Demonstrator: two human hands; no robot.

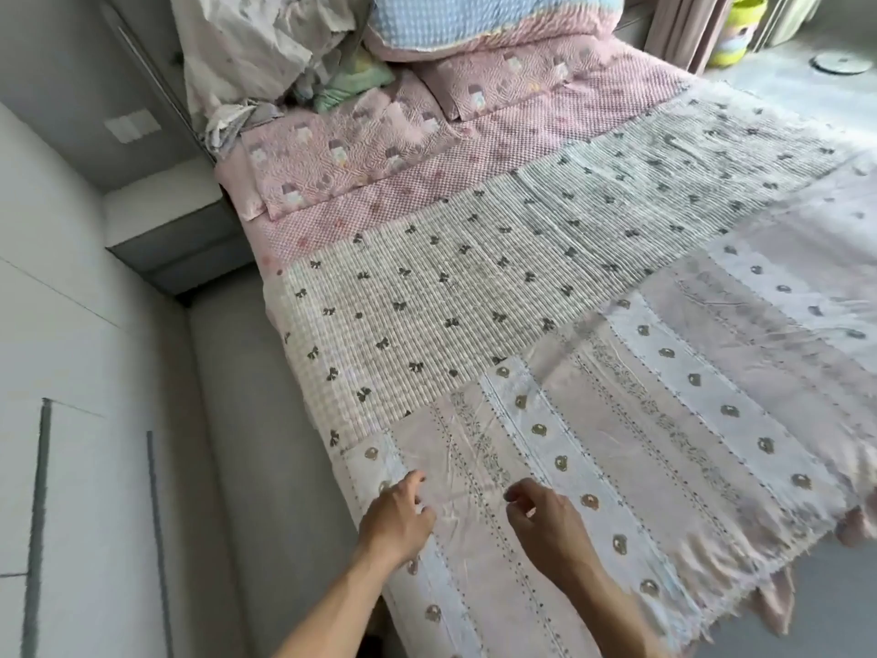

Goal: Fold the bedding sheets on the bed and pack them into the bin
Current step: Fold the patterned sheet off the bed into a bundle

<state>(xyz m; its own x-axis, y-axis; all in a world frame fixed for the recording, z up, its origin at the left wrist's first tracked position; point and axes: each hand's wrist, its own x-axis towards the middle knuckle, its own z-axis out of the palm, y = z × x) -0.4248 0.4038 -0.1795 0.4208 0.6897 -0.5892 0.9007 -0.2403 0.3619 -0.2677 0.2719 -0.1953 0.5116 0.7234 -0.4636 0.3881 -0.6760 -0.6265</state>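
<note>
No bin was seen anywhere in the shot, so the packing end of things couldn't be checked. The whole view was a bit smeared, and the far right of the bed (pixel 303 230) was cut off by the frame edge. The foot end was hidden under the striped sheet (pixel 640 420), with only a pink frill poking out below the hem at the right.

On the left, a pale cabinet (pixel 71 372) and a grey step were passed over by the camera, nothing much readable there. Next, at the head of the bed, a crumpled white sheet (pixel 247 49) was piled against the wall, partly covering something green; what that green thing was couldn't be made out. Two pink pillows (pixel 341 154) were laid side by side just right of the pile, and a blue-and-pink quilt (pixel 484 21) was heaped behind them, its top cropped off.

A bow-print sheet (pixel 474 277) was spread flat across the middle, and the striped sheet was laid over its near edge, flat and not yet folded.

The left hand (pixel 398 515) was held at the striped sheet's near left corner, fingers curled loosely with the tips touching the cloth; whether any fabric was actually pinched couldn't be told. The right hand (pixel 545 524) was just beside it, thumb and forefinger drawn together right at the cloth, but a real grip couldn't be confirmed there either.

Top right, a yellow-green tub (pixel 738 26) was half hidden by a curtain (pixel 683 26).
</note>
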